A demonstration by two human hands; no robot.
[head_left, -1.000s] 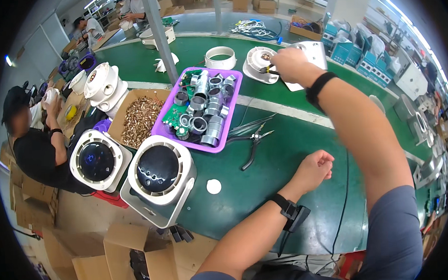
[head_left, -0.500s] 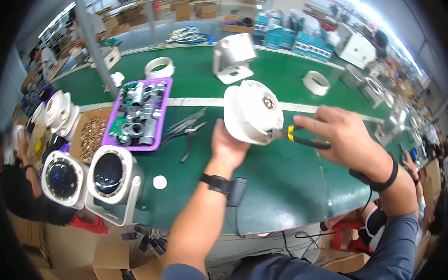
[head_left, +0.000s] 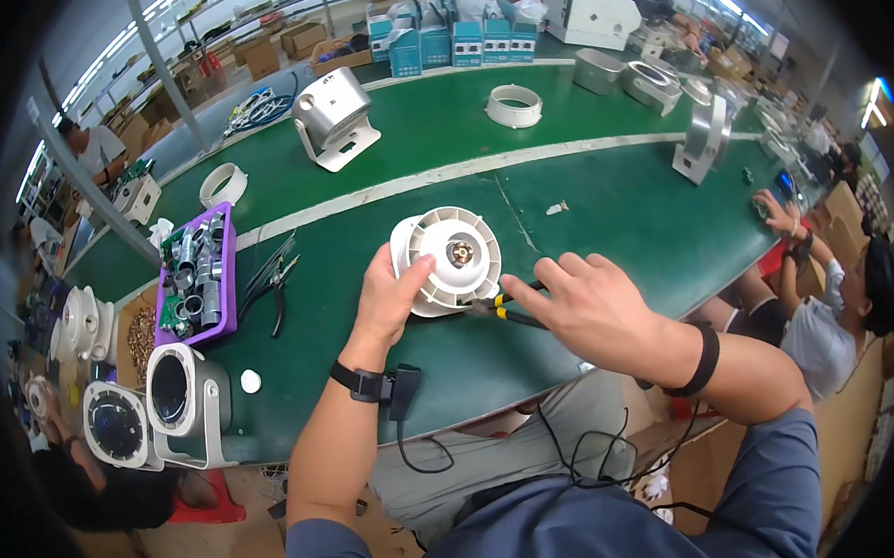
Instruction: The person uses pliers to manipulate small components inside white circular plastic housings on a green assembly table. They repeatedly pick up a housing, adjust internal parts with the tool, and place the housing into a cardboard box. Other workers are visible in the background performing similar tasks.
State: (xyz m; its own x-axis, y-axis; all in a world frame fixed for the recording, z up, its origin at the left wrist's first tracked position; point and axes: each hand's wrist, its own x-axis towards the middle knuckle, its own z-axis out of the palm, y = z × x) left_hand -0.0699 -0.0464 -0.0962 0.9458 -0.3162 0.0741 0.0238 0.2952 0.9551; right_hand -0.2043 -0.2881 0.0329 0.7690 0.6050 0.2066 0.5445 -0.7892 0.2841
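A white round plastic housing (head_left: 473, 240) with a ribbed rim and a shiny copper-coloured part (head_left: 460, 253) at its centre is tilted toward me. My left hand (head_left: 386, 294) grips its left side, thumb on the front. In my right hand (head_left: 596, 304) are pliers (head_left: 519, 318) with black and yellow handles. Their jaws meet the housing's lower right rim; whether they pinch it is too small to tell. On the table to the left lies another pair of pliers (head_left: 279, 296) beside several thin tools.
To the left stand a purple tray (head_left: 230, 278) of metal cylinders and circuit boards, a box of copper-coloured parts (head_left: 140, 332) and two white lamp-like units (head_left: 173, 391). A silver-white unit (head_left: 335, 114) and white rings (head_left: 514, 106) sit farther back. Another person (head_left: 818, 313) works at right.
My view has swung right, so the table's things sit farther left. The housing has turned to show its round front more squarely. The pliers stay at its lower rim.
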